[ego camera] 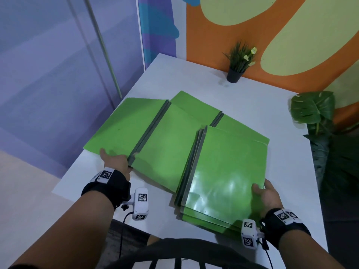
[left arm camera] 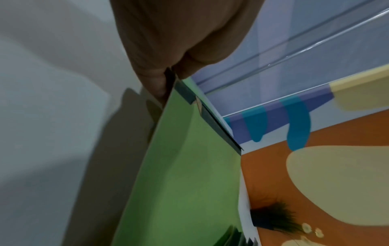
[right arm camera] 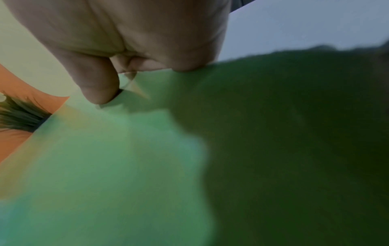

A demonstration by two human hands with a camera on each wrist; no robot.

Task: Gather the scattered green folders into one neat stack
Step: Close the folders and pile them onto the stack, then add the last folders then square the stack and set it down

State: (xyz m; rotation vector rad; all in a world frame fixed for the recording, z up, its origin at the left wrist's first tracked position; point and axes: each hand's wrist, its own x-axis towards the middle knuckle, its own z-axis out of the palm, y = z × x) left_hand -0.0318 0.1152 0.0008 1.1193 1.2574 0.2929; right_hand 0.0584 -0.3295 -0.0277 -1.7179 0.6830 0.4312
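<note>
On the white bench (ego camera: 242, 90) the green folders lie partly gathered: a pile (ego camera: 223, 171) of several closed ones sits at the near right, an open folder (ego camera: 136, 133) is spread flat at the left with its grey spine (ego camera: 149, 131) running away from the person, and a further folder (ego camera: 196, 107) lies behind, half covered by both. The left hand (ego camera: 115, 161) has its grip clamped on the near end of the open folder by the spine, thumb on top and fingers under the edge, as the left wrist view confirms. The right hand (ego camera: 267, 197) pinches the near right corner of the pile, thumb (right arm camera: 99, 79) on the top cover. The step in hand looks like bringing the open folder over to the pile. To do it well, fold the left flap shut over the spine first, so it travels as one flat piece. Then slide it low across the bench without dragging the folder behind out of place, while the right hand steadies the pile. The glossy covers probably slip easily, so set spine against spine and square the edges before letting go.
</note>
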